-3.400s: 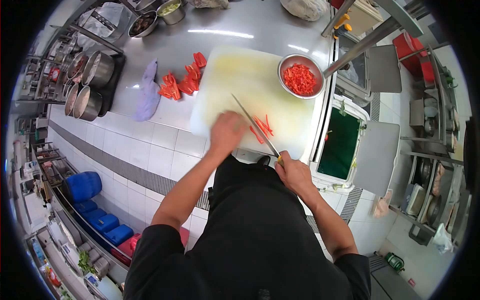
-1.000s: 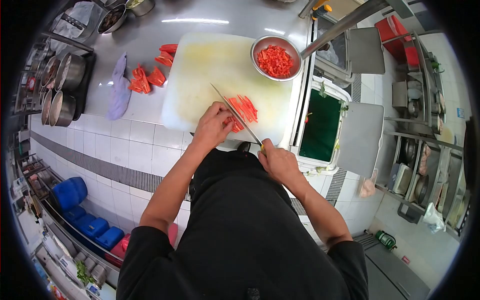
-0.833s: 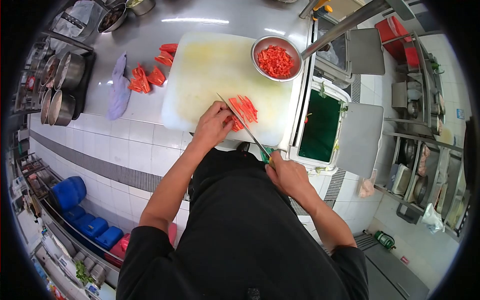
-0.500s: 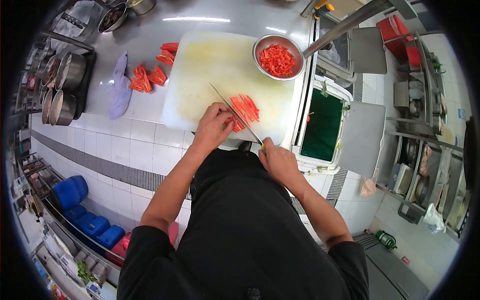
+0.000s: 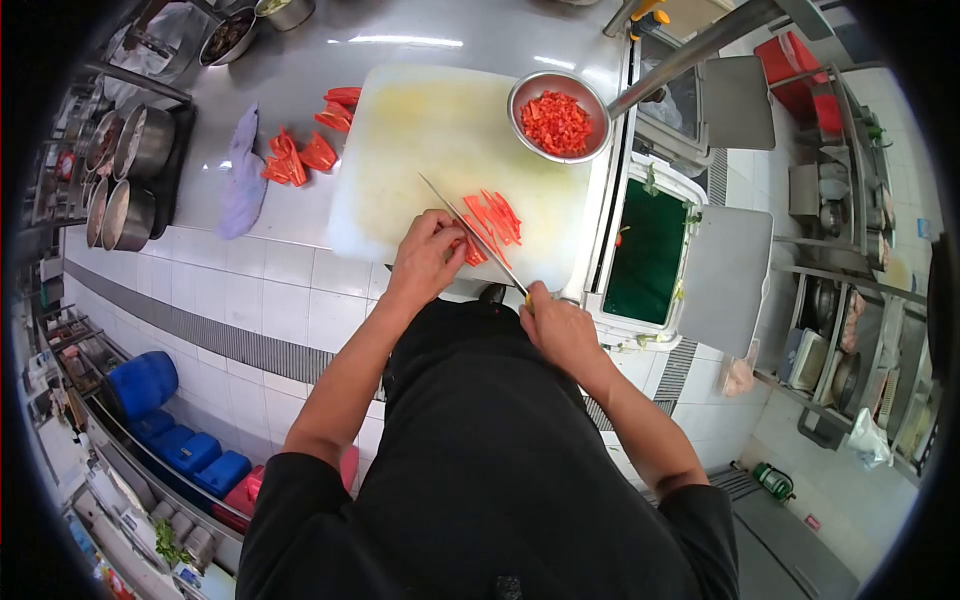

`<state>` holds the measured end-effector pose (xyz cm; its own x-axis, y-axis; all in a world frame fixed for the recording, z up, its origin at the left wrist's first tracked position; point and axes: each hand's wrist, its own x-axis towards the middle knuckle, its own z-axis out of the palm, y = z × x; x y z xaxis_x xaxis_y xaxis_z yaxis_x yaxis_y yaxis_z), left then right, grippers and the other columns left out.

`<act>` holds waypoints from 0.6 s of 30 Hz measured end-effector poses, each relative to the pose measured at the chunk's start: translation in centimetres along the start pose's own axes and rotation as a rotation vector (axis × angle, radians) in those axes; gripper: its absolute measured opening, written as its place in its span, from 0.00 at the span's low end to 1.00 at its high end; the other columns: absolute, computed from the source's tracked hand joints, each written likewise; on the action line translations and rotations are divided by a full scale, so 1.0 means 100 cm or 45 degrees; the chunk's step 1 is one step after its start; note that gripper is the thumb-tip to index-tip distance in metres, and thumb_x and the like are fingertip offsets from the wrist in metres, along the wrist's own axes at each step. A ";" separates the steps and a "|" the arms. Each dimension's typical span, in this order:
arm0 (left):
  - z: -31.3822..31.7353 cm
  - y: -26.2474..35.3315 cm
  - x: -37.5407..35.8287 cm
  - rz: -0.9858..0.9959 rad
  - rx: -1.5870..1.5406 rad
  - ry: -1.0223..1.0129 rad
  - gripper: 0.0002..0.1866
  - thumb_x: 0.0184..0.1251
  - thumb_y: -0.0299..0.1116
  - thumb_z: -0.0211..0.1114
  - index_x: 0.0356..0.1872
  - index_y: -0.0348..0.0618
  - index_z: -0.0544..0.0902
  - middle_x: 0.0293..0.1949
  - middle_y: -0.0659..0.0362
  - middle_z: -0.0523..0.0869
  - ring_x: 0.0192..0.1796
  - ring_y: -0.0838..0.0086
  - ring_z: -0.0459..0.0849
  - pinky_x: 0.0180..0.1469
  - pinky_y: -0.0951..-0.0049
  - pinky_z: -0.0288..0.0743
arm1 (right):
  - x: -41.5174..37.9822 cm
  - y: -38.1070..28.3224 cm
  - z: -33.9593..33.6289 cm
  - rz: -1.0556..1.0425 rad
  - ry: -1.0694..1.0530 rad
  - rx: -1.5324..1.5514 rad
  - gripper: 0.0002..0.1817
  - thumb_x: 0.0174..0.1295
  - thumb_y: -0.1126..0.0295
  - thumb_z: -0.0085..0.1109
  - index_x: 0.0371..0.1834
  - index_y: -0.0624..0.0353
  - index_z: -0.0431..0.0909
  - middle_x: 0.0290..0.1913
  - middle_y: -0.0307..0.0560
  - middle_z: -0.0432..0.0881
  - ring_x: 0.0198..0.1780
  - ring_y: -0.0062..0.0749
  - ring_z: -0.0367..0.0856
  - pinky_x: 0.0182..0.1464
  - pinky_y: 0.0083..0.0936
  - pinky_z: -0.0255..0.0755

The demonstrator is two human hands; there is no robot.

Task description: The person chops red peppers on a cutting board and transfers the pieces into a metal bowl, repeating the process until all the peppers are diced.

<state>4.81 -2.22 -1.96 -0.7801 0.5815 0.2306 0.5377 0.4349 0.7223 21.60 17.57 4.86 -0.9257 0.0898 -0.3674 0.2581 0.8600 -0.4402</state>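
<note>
My right hand is closed round the handle of a knife, whose blade points up and left over the white cutting board. Curled fingers of my left hand press on red pepper pieces at the board's near edge, just left of the blade. Red pepper strips lie to the right of the blade. A metal bowl of chopped red pepper stands at the board's upper right corner.
Larger red pepper pieces and a purple cloth lie left of the board. Metal pots stand further left. An open green-lined bin is right of the board, below a slanting metal pole.
The whole view has shifted very slightly. Both hands and the knife stay in nearly the same place against the board.
</note>
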 end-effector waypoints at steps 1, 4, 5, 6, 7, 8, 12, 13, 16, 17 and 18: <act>0.001 0.002 0.000 -0.007 -0.010 0.013 0.08 0.61 0.25 0.76 0.41 0.38 0.88 0.48 0.54 0.82 0.51 0.59 0.85 0.54 0.62 0.82 | 0.004 -0.002 -0.003 0.004 0.006 0.006 0.15 0.77 0.60 0.57 0.49 0.61 0.70 0.27 0.61 0.87 0.31 0.66 0.87 0.37 0.58 0.80; 0.000 0.004 0.000 -0.038 -0.032 0.010 0.08 0.61 0.24 0.75 0.40 0.39 0.88 0.48 0.54 0.82 0.51 0.59 0.85 0.53 0.61 0.81 | 0.004 -0.009 -0.017 -0.134 0.052 0.046 0.14 0.76 0.60 0.58 0.49 0.60 0.70 0.27 0.61 0.87 0.31 0.65 0.88 0.37 0.58 0.80; 0.000 0.004 0.000 -0.036 -0.033 0.009 0.08 0.61 0.24 0.75 0.40 0.39 0.88 0.48 0.54 0.82 0.51 0.59 0.85 0.53 0.61 0.81 | -0.006 -0.011 -0.024 -0.092 -0.009 0.037 0.14 0.76 0.60 0.58 0.49 0.60 0.70 0.27 0.61 0.87 0.31 0.65 0.88 0.37 0.58 0.80; 0.000 0.003 0.000 -0.007 -0.003 0.020 0.08 0.61 0.24 0.75 0.40 0.39 0.88 0.47 0.54 0.82 0.51 0.59 0.85 0.54 0.61 0.81 | -0.016 -0.012 -0.031 -0.049 -0.070 0.025 0.14 0.76 0.60 0.58 0.49 0.59 0.71 0.27 0.61 0.87 0.31 0.65 0.88 0.37 0.59 0.80; 0.001 0.003 0.000 0.019 0.027 0.031 0.07 0.61 0.24 0.75 0.40 0.39 0.88 0.47 0.55 0.82 0.51 0.59 0.85 0.54 0.61 0.81 | -0.025 -0.012 -0.036 -0.047 -0.071 0.021 0.14 0.76 0.60 0.58 0.49 0.59 0.71 0.27 0.61 0.87 0.31 0.65 0.88 0.37 0.59 0.80; 0.001 0.003 0.000 0.018 0.025 0.033 0.07 0.61 0.24 0.75 0.40 0.39 0.88 0.47 0.55 0.82 0.51 0.59 0.85 0.54 0.61 0.81 | -0.034 -0.013 -0.039 0.015 -0.141 -0.002 0.15 0.76 0.60 0.59 0.51 0.59 0.70 0.27 0.62 0.86 0.31 0.66 0.87 0.36 0.59 0.79; 0.003 0.003 -0.001 -0.016 -0.006 0.042 0.07 0.61 0.25 0.75 0.40 0.39 0.88 0.48 0.55 0.82 0.52 0.58 0.84 0.54 0.61 0.81 | -0.035 0.002 -0.009 0.074 -0.130 -0.013 0.15 0.76 0.59 0.59 0.52 0.59 0.70 0.26 0.62 0.85 0.31 0.65 0.87 0.36 0.60 0.78; 0.003 0.002 -0.002 -0.009 0.008 0.045 0.07 0.61 0.25 0.75 0.40 0.39 0.88 0.48 0.55 0.82 0.52 0.58 0.84 0.54 0.61 0.81 | -0.031 0.005 0.000 0.075 -0.133 -0.011 0.15 0.76 0.59 0.59 0.52 0.59 0.70 0.26 0.62 0.85 0.31 0.65 0.87 0.36 0.60 0.78; 0.003 0.001 -0.006 0.008 0.028 0.093 0.08 0.62 0.25 0.74 0.41 0.40 0.89 0.48 0.54 0.81 0.52 0.58 0.84 0.55 0.61 0.80 | -0.002 0.003 0.010 0.019 -0.030 0.003 0.14 0.76 0.59 0.58 0.48 0.59 0.71 0.27 0.61 0.87 0.31 0.64 0.88 0.37 0.59 0.80; 0.005 0.001 -0.008 0.005 0.027 0.090 0.08 0.62 0.25 0.74 0.41 0.40 0.89 0.48 0.54 0.81 0.52 0.58 0.84 0.55 0.61 0.80 | 0.006 0.000 0.008 -0.034 0.006 0.015 0.14 0.76 0.59 0.58 0.48 0.59 0.71 0.27 0.61 0.86 0.31 0.64 0.88 0.37 0.59 0.80; 0.006 0.001 -0.008 -0.013 0.025 0.095 0.08 0.62 0.25 0.74 0.42 0.40 0.89 0.48 0.54 0.81 0.52 0.58 0.84 0.55 0.61 0.80 | 0.009 -0.001 0.005 -0.087 0.044 0.026 0.15 0.76 0.59 0.59 0.48 0.59 0.71 0.27 0.61 0.86 0.31 0.63 0.88 0.37 0.59 0.80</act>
<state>5.63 -2.22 -2.49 -0.8069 0.5246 0.2715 0.5352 0.4547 0.7119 20.89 17.27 4.17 -0.9504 0.0486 -0.3073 0.1989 0.8545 -0.4799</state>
